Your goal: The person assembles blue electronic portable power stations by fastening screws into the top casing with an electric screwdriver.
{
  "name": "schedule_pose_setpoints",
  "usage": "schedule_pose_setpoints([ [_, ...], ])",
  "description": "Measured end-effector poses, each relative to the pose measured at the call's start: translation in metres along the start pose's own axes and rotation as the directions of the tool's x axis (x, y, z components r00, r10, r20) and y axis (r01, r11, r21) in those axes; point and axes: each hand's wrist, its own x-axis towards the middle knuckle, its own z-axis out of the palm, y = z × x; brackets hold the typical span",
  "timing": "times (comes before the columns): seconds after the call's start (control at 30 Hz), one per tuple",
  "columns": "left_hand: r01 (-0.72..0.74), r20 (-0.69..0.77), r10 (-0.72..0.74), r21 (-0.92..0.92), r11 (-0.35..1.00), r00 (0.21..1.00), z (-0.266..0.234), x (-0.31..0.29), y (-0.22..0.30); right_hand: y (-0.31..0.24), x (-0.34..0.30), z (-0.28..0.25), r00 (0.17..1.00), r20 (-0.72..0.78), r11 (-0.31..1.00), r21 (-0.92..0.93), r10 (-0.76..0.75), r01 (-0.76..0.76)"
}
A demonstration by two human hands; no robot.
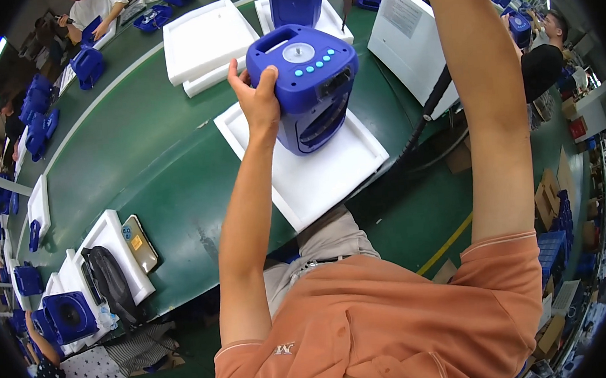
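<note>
A blue portable speaker (310, 83) stands upright on a white foam tray (303, 189) at the table's near edge. It has a carry handle, a round pale disc and a row of light-blue buttons on top. My left hand (260, 101) grips its left side, the thumb over the top edge and the fingers partly hidden behind. My right arm rises past the upper edge of the picture, so that hand is out of sight. Near the top, a thin dark pointed tool (344, 14) hangs beside a blurred hand-like shape; whose it is, I cannot tell.
A second blue speaker (296, 3) stands behind, beside stacked foam trays (210, 41). To the right are a white box (409, 44) and a black cable (434, 99). A phone (140, 242) and a dark pouch (111, 279) lie at left. Other people work around the table.
</note>
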Motion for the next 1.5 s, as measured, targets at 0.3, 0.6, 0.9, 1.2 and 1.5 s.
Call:
schedule_pose_setpoints([
  [0.3, 0.066, 0.053, -0.068, 0.025, 0.997, 0.996, 0.001, -0.003, 0.007, 0.056, -0.017, 0.002, 0.923, -0.194, 0.94, -0.144, -0.332, 0.308],
  [0.6, -0.518, 0.074, 0.626, 0.642, 0.566, 0.776, 0.017, -0.015, 0.041, -0.048, -0.01, -0.028, 0.553, 0.336, 0.425, 0.384, 0.763, -0.82],
  [0.9, -0.541, 0.363, 0.405, 0.633, 0.554, 0.839, 0.069, -0.031, 0.065, -0.014, -0.022, -0.006, 0.987, -0.092, 0.986, 0.119, 0.132, -0.12],
  [1.2, -0.526, 0.318, 0.424, 0.6, 0.603, 0.848, 0.057, -0.028, 0.061, -0.015, -0.021, 0.0, 0.987, -0.095, 0.977, 0.185, 0.126, -0.107],
  [1.5, -0.695, 0.321, 0.623, 0.445, 0.566, 0.713, 0.026, -0.028, 0.042, 0.012, -0.024, 0.0, 0.993, -0.115, 0.991, -0.129, -0.035, 0.02],
])
